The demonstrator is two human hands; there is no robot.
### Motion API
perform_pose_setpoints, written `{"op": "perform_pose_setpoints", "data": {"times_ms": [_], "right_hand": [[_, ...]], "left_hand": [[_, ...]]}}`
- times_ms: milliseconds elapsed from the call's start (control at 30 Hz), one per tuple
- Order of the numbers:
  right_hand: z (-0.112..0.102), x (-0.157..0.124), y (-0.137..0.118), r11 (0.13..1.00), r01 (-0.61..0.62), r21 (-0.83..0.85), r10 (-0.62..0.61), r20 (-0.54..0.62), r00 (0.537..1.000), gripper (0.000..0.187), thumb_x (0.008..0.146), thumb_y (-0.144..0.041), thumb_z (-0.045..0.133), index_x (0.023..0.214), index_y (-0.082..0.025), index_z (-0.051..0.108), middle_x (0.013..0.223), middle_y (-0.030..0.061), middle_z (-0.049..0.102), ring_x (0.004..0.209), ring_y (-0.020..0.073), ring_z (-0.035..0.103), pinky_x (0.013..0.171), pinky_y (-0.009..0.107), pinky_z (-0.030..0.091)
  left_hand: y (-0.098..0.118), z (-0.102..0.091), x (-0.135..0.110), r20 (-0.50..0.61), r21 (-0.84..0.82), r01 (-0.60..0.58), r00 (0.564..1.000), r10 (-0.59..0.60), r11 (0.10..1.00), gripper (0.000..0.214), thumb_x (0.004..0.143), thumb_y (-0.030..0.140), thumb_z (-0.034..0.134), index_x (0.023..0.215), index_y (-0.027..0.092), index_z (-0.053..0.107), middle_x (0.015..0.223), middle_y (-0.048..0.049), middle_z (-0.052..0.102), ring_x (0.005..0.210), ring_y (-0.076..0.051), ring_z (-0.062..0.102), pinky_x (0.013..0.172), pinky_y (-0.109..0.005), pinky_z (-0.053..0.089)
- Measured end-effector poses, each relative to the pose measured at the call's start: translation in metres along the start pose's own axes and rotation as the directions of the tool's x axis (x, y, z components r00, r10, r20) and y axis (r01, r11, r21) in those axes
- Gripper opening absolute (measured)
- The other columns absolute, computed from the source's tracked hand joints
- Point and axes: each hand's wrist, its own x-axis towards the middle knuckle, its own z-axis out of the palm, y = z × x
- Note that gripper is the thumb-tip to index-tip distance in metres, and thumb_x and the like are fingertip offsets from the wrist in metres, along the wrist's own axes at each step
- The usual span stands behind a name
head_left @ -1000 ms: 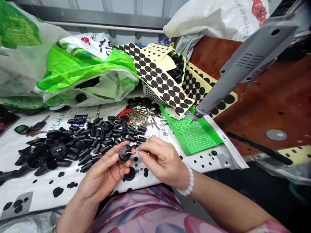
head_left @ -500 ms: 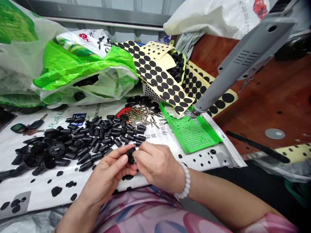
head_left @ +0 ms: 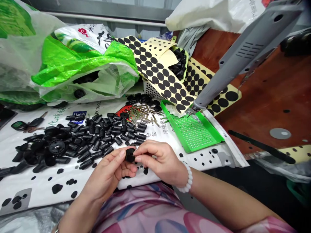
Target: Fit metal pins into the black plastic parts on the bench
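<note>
Between my two hands, near the table's front edge, is a small round black plastic part (head_left: 130, 155). My left hand (head_left: 116, 165) pinches it between thumb and forefinger, the other fingers curled below. My right hand (head_left: 157, 161), with a white bead bracelet on the wrist, has its thumb and forefinger closed at the part's right side; whether they grip a tiny piece there is hidden. Just beyond my hands lies a heap of black ribbed plastic knobs (head_left: 107, 129). Behind them is a pile of thin metal pins (head_left: 139, 115).
A green tray (head_left: 194, 132) of small screws stands right, under the tip of a grey electric screwdriver (head_left: 233, 64). Sheets of round black stickers (head_left: 157, 72) lean on a basket behind. Bulky plastic bags (head_left: 85, 71) fill the back left; keys (head_left: 31, 124) lie left.
My right fingers have opened out a little and shifted slightly off the black part, which shows more now. My left hand keeps its pinch. The whole view has shifted slightly.
</note>
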Motion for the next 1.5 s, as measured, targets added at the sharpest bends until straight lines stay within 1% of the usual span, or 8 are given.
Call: {"op": "perform_pose_setpoints", "data": {"times_ms": [200, 400, 567, 933, 1067, 1267, 1367, 1500], "right_hand": [[0.001, -0.004, 0.003, 0.889, 0.342, -0.305, -0.318, 0.126, 0.94, 0.016, 0.088, -0.011, 0.05, 0.087, -0.009, 0.065, 0.079, 0.0104, 0.066, 0.074, 0.0152, 0.06, 0.067, 0.026, 0.05], [0.003, -0.002, 0.004, 0.998, 0.043, -0.036, -0.042, 0.035, 0.998, 0.007, 0.08, -0.014, 0.059, 0.078, -0.014, 0.065, 0.071, 0.0025, 0.062, 0.064, 0.0106, 0.057, 0.06, 0.022, 0.048], [0.005, -0.001, 0.005, 0.898, -0.296, 0.325, 0.292, 0.064, 0.954, 0.008, 0.074, -0.021, 0.064, 0.075, -0.014, 0.062, 0.06, -0.0034, 0.056, 0.047, 0.006, 0.049, 0.045, 0.017, 0.041], [-0.001, -0.004, -0.003, 0.984, 0.13, -0.12, -0.132, -0.006, 0.991, 0.007, 0.082, -0.013, 0.057, 0.078, -0.015, 0.062, 0.071, 0.0019, 0.061, 0.066, 0.0113, 0.056, 0.064, 0.023, 0.047], [0.001, -0.001, 0.003, 0.991, 0.107, -0.084, -0.105, 0.025, 0.994, 0.008, 0.081, -0.013, 0.058, 0.075, -0.014, 0.062, 0.069, 0.0017, 0.059, 0.066, 0.0111, 0.055, 0.063, 0.023, 0.046], [0.001, 0.005, 0.007, 0.968, -0.173, 0.179, 0.17, 0.036, 0.985, 0.004, 0.078, -0.017, 0.06, 0.074, -0.015, 0.061, 0.063, -0.0019, 0.058, 0.053, 0.0072, 0.05, 0.049, 0.018, 0.042], [0.002, 0.004, 0.004, 0.998, -0.07, -0.007, 0.07, 0.006, 0.998, 0.004, 0.079, -0.016, 0.06, 0.076, -0.015, 0.063, 0.07, 0.0003, 0.06, 0.063, 0.0095, 0.055, 0.059, 0.021, 0.047], [-0.002, 0.004, 0.002, 0.971, 0.088, -0.224, -0.084, 0.03, 0.996, 0.009, 0.083, -0.021, 0.06, 0.086, -0.015, 0.065, 0.083, 0.0049, 0.061, 0.075, 0.0129, 0.058, 0.069, 0.026, 0.05]], "left_hand": [[-0.001, 0.005, 0.001, -0.015, 0.13, 0.017, 1.0, -0.015, 0.991, 0.032, 0.074, 0.044, 0.068, 0.072, 0.012, 0.065, 0.06, -0.0027, 0.063, 0.053, -0.011, 0.06, 0.052, -0.021, 0.053], [-0.002, 0.003, -0.003, -0.173, 0.372, -0.13, 0.963, 0.206, 0.919, 0.037, 0.075, 0.044, 0.067, 0.099, 0.016, 0.066, 0.088, -0.0056, 0.069, 0.061, -0.014, 0.064, 0.059, -0.024, 0.055], [0.0, 0.004, -0.009, -0.094, 0.437, -0.219, 0.954, 0.286, 0.872, 0.037, 0.072, 0.033, 0.072, 0.107, 0.018, 0.066, 0.092, -0.0063, 0.071, 0.066, -0.016, 0.066, 0.065, -0.024, 0.055], [-0.001, -0.002, -0.002, -0.132, 0.399, -0.156, 0.965, 0.225, 0.903, 0.032, 0.071, 0.037, 0.073, 0.093, 0.015, 0.069, 0.071, -0.0056, 0.073, 0.058, -0.018, 0.068, 0.059, -0.027, 0.056], [0.001, -0.002, -0.004, -0.084, 0.484, -0.161, 0.97, 0.229, 0.86, 0.032, 0.071, 0.037, 0.071, 0.093, 0.015, 0.072, 0.063, -0.0055, 0.072, 0.056, -0.017, 0.065, 0.058, -0.025, 0.054], [-0.001, -0.01, -0.004, 0.007, 0.647, -0.209, 0.963, 0.268, 0.733, 0.035, 0.075, 0.027, 0.068, 0.109, 0.021, 0.069, 0.077, -0.005, 0.074, 0.068, -0.018, 0.067, 0.064, -0.025, 0.053], [-0.003, -0.01, -0.001, 0.009, 0.738, -0.302, 0.899, 0.438, 0.604, 0.03, 0.07, 0.018, 0.07, 0.099, 0.024, 0.073, 0.076, -0.002, 0.073, 0.064, -0.016, 0.065, 0.064, -0.023, 0.05], [-0.003, -0.01, 0.001, -0.014, 0.713, -0.319, 0.884, 0.468, 0.624, 0.029, 0.067, 0.015, 0.071, 0.094, 0.026, 0.074, 0.081, -0.0012, 0.074, 0.068, -0.018, 0.066, 0.067, -0.024, 0.051]]}}
